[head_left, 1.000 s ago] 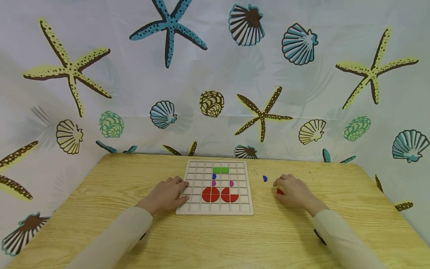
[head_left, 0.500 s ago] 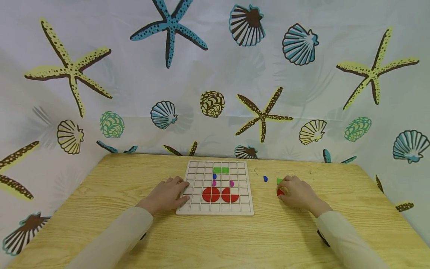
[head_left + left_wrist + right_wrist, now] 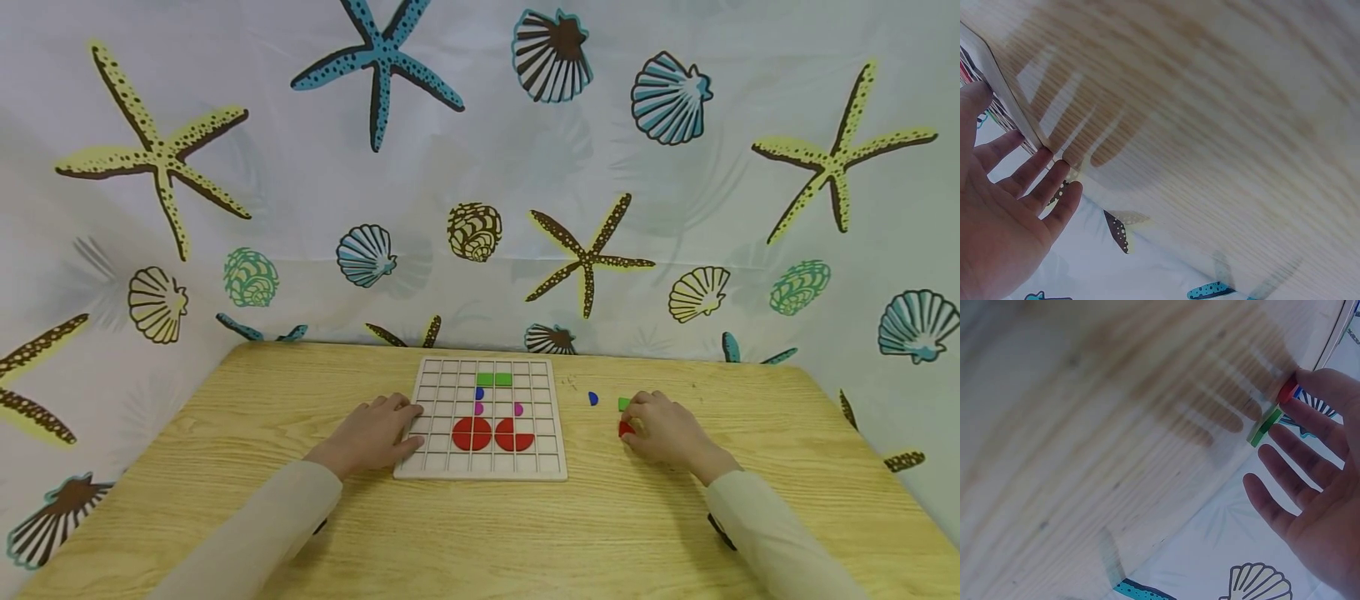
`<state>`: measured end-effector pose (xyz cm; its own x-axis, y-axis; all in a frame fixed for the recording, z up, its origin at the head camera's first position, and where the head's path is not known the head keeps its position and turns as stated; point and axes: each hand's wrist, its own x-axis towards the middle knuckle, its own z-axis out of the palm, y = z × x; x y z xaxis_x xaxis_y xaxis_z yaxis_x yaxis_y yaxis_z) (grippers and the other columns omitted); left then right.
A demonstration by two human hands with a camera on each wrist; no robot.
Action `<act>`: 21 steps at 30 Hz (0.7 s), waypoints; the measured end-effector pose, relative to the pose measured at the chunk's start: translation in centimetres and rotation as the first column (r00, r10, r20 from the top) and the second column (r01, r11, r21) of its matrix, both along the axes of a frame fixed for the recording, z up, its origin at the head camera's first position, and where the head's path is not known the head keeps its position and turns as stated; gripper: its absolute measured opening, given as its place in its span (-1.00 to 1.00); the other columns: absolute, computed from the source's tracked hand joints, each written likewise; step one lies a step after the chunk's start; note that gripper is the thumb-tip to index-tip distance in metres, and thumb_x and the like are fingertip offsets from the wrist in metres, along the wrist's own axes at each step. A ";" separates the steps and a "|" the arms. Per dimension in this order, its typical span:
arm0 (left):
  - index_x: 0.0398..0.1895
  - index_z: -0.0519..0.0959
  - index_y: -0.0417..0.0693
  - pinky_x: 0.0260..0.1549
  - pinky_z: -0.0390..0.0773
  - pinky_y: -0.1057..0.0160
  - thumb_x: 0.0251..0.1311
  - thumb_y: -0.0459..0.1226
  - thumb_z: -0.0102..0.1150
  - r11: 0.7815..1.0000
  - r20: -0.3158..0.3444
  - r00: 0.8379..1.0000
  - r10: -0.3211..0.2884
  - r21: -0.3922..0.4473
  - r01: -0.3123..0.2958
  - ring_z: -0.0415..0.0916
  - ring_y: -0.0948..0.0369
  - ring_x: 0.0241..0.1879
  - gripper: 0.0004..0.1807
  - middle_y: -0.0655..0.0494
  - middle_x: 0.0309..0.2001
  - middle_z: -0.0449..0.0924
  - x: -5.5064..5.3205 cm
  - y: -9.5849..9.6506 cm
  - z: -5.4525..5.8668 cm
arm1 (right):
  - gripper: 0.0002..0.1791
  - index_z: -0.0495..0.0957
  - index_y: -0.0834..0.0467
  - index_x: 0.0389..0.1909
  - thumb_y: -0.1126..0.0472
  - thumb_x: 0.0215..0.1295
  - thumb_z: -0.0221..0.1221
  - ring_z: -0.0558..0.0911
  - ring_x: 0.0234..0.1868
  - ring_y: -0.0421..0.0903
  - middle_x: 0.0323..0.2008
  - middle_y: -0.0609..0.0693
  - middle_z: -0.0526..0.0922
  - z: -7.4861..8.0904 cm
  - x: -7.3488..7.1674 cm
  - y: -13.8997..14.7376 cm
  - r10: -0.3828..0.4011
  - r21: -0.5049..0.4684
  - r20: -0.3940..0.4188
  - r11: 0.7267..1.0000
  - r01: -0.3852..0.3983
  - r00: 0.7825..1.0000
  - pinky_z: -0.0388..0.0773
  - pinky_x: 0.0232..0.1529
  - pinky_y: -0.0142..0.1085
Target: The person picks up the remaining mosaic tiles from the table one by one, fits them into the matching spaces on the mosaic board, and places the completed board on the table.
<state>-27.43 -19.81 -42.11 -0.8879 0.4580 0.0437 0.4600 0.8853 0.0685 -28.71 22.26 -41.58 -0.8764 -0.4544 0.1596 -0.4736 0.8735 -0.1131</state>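
Note:
A pale grid board [image 3: 442, 465] lies on the wooden table, bearing two green rectangles [image 3: 494, 379], a blue half-disc [image 3: 480, 393], two pink half-discs [image 3: 518, 410], a full red disc [image 3: 472, 434] and a three-quarter red disc [image 3: 511, 435]. My left hand [image 3: 377, 432] rests at the board's left edge, fingers spread along it, as the left wrist view also shows. To the right of the board, my right hand [image 3: 663, 427] pinches a small red tile [image 3: 1288, 389] between thumb and index finger. Just beyond sits a green tile [image 3: 1265, 427], partly covered by that hand in the head view.
A loose blue half-disc [image 3: 593, 399] lies between the board and the right hand. The table [image 3: 480, 542] has light wood grain. Behind it and at both sides hangs a white curtain [image 3: 450, 292] printed with starfish and shells.
My right hand has shifted slightly to the right, staying at the red tile, and the green tile has come into sight beside its fingers. The left hand and board have stayed put.

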 end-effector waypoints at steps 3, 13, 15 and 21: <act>0.20 0.38 -0.10 -0.02 0.38 -0.13 0.24 0.02 0.01 1.000 -0.006 1.000 -0.002 -0.001 0.002 0.38 -0.06 0.06 -0.45 -0.09 0.09 0.39 0.0 0.0 0.1 | -0.83 0.64 0.12 -0.32 0.13 0.08 0.27 0.48 -0.18 0.02 -0.20 0.03 0.55 0.0 0.0 0.0 0.000 -0.001 0.003 1.000 0.000 1.000 0.52 -0.27 -0.12; 0.20 0.39 -0.11 -0.03 0.38 -0.13 0.24 0.00 0.01 1.000 -0.011 1.000 -0.003 -0.002 0.003 0.38 -0.06 0.05 -0.46 -0.09 0.09 0.40 0.1 0.1 0.1 | -0.84 0.61 0.12 -0.32 0.16 0.06 0.26 0.48 -0.14 0.04 -0.16 0.04 0.54 -0.1 -0.3 -0.2 -0.005 -0.005 0.019 1.000 0.005 1.000 0.51 -0.24 -0.09; 0.20 0.39 -0.11 -0.03 0.38 -0.13 0.24 0.00 0.01 1.000 -0.012 1.000 -0.003 -0.002 0.003 0.38 -0.06 0.05 -0.46 -0.09 0.09 0.40 0.2 0.0 0.2 | -0.84 0.61 0.12 -0.32 0.17 0.06 0.26 0.48 -0.14 0.04 -0.15 0.05 0.55 -0.1 -0.4 -0.2 -0.004 -0.004 0.012 1.000 0.004 1.000 0.51 -0.26 -0.09; 0.18 0.40 -0.10 -0.06 0.41 -0.12 0.23 0.00 0.02 1.000 -0.020 1.000 -0.010 -0.001 0.010 0.39 -0.05 0.04 -0.47 -0.08 0.08 0.41 0.2 0.0 0.2 | -0.87 0.59 0.10 -0.33 0.18 0.07 0.25 0.49 -0.14 0.03 -0.16 0.04 0.55 -0.1 -0.5 -0.4 0.008 -0.004 -0.028 1.000 -0.008 1.000 0.51 -0.29 -0.13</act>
<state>-27.19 -19.77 -41.89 -0.8822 0.4670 0.0607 0.4702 0.8806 0.0585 -29.16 21.82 -41.66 -0.8679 -0.4606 0.1861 -0.4835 0.8692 -0.1036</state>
